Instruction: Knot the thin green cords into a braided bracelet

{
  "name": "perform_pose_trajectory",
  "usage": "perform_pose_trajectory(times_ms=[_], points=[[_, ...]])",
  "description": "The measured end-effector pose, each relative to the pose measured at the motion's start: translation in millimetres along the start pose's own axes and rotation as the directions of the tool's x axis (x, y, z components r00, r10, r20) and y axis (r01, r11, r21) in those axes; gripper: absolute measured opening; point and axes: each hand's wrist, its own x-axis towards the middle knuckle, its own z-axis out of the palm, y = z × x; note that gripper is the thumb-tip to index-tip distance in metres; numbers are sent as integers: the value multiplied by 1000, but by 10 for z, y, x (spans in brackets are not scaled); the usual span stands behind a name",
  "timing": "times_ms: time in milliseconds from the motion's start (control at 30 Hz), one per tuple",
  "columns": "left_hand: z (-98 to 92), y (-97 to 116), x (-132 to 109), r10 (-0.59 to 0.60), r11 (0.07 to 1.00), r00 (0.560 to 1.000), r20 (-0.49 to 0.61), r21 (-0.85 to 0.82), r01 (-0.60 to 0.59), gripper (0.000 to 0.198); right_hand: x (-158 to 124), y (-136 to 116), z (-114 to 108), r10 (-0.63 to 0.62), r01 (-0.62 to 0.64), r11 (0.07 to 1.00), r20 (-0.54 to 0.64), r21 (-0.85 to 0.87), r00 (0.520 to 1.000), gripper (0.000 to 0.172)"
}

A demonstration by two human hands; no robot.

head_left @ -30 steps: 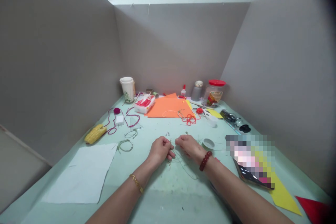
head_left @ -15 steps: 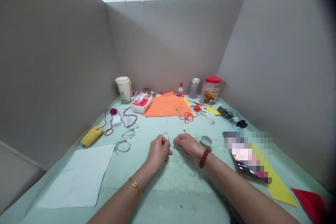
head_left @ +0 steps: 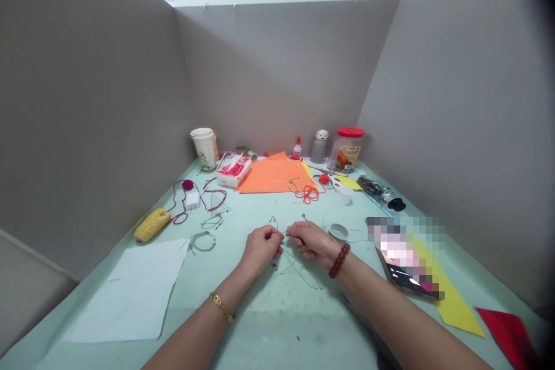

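As the left hand [head_left: 261, 250] and the right hand [head_left: 311, 244] met over the pale green table [head_left: 277, 324], their fingers [head_left: 277, 236] curled inward and drew together, with the fingertips of each hand almost touching those of the other at the centre. A thin greenish wire [head_left: 303, 273] lay in loose loops on the table just below the hands, and fine strands rose between the fingertips (too fine to say whether either hand clamped one, so I cannot tell). Small green bits [head_left: 273, 219] were scattered just ahead of the hands.

A small round tin [head_left: 338, 232] sat right beside the right hand's knuckles, the closest obstacle on that side. Farther right, a black phone [head_left: 401, 280], partly blurred out, lay on a yellow paper sheet [head_left: 455, 312]. To the left, two small wire rings [head_left: 203, 241] lay near the left hand, with a white paper sheet [head_left: 130, 295] nearer the table's left side. Ahead, an orange paper sheet [head_left: 275, 176] and a tangle of red cord [head_left: 309, 195] lay well apart from the fingers. Grey partition walls [head_left: 87, 98] closed off the table's far end and sides, while both forearms reached in over the near edge.
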Motion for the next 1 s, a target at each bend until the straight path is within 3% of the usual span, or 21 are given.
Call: perform_pose_trajectory(times_ms=[167, 333, 567, 800, 1000], points=[[-2, -8, 13, 0, 999, 1000, 31, -35, 1, 35, -57, 36, 50, -2, 2, 1000, 1, 26, 1000, 13], [-5, 32, 13, -67, 985, 995, 76, -152, 78, 26, -67, 90, 76, -18, 18, 998, -5, 59, 1000, 12], [-25, 32, 32, -92, 985, 992, 89, -140, 104, 20, -65, 136, 51, -33, 38, 997, -76, 62, 997, 11], [-19, -39, 0, -6, 1000, 1000, 22, -13, 7, 14, -65, 141, 59, -47, 57, 991, -86, 117, 995, 9], [-11, -35, -52, 81, 996, 997, -15, -25, -81, 7, -35, 123, 28, -18, 33, 982, -78, 188, 997, 7]])
